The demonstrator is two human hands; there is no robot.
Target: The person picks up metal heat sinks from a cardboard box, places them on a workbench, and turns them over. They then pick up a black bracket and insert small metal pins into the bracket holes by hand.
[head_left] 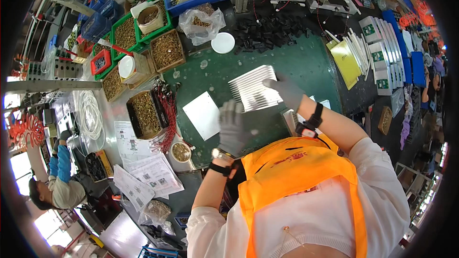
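Observation:
A silver finned heat sink (253, 88) lies on the green mat (205, 67) in front of me, its fins in parallel rows. My right hand (288, 93), in a grey glove, grips its right edge, with fingers reaching over the fins; the thumb is hard to make out. My left hand (232, 125), also grey-gloved and slightly blurred, is held open with fingers stretched out. It sits between the heat sink and a flat white plate (200, 113), near the plate's right edge. Another finned metal piece (290, 122) shows partly beneath my right forearm.
Bins of small brass-coloured parts (167, 50) stand at the left. Red wires (167, 114) and a round tub (180, 152) flank the mat. Black parts (272, 33) are heaped beyond it. Yellow sheets (345, 62) and stacked metal bars (382, 57) lie right. A co-worker (60, 181) is far left.

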